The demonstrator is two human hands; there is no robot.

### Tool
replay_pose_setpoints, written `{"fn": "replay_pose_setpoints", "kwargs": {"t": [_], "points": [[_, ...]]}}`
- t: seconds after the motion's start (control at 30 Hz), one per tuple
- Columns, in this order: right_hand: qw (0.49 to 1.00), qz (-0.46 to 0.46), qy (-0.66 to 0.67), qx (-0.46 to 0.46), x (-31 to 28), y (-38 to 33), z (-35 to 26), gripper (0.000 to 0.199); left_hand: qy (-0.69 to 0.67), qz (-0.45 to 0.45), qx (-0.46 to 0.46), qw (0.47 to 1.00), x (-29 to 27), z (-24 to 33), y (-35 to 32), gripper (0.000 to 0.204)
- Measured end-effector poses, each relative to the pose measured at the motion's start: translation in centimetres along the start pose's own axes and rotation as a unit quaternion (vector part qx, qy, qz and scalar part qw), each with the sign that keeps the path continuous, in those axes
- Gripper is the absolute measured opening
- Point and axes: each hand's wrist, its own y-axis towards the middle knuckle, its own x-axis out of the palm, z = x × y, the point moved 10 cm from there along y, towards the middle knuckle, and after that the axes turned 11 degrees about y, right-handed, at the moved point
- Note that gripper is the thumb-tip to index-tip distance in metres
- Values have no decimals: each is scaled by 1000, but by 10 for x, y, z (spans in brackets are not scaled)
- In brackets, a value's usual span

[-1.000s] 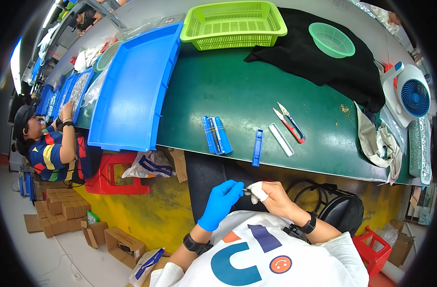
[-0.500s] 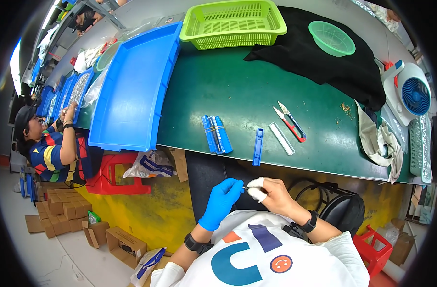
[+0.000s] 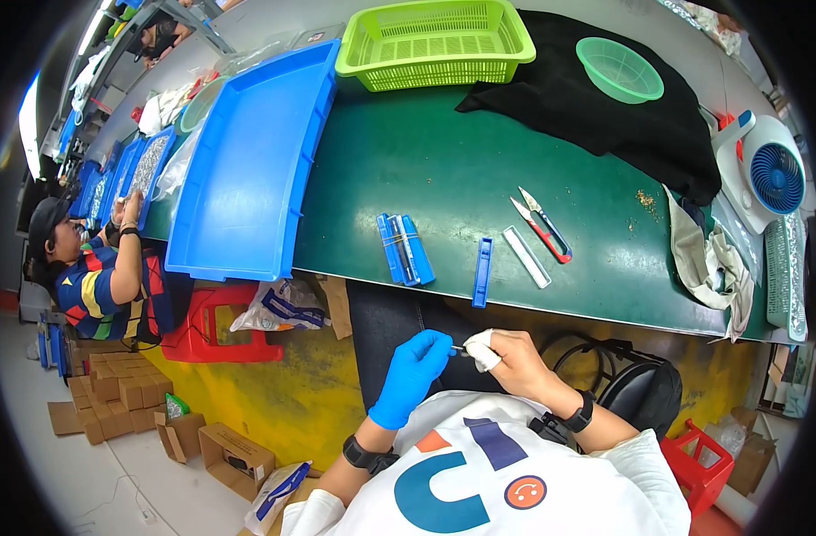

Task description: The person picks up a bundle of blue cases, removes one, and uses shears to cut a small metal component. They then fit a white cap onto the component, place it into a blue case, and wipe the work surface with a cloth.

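My left hand [image 3: 417, 366], in a blue glove, is closed in a pinch just off the table's front edge. Facing it, my right hand [image 3: 515, 359], with white covers on its fingertips, is closed too. Between the two sets of fingertips shows a thin, dark metallic rod [image 3: 459, 350], too small to name; both hands grip it. On the table beyond lie a narrow blue plastic case [image 3: 482, 272], a white narrow tray [image 3: 526, 257], red-handled thread snips [image 3: 544, 228] and a banded bundle of blue cases [image 3: 405, 251].
A large blue tray [image 3: 238, 170] lies on the green table [image 3: 372, 170] at left. Further back are a lime basket [image 3: 435, 76], a black cloth [image 3: 560, 116] with a green bowl [image 3: 620, 71], and a fan [image 3: 770, 174] at right. A co-worker [image 3: 95, 268] sits at far left.
My right hand's fingers have shifted slightly to the right, and a little more of the thin rod shows between the hands. The left hand has hardly moved.
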Motion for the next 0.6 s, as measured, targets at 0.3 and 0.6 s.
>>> {"fn": "replay_pose_setpoints", "kwargs": {"t": [0.3, 0.6], "points": [[999, 41, 13, -9, -7, 2, -11, 15, -11, -51, -23, 998, 4, -9, -1, 15], [995, 74, -13, -69, -13, 0, -27, 15, 14, -47, -15, 999, 4, -6, 0, 14]]}}
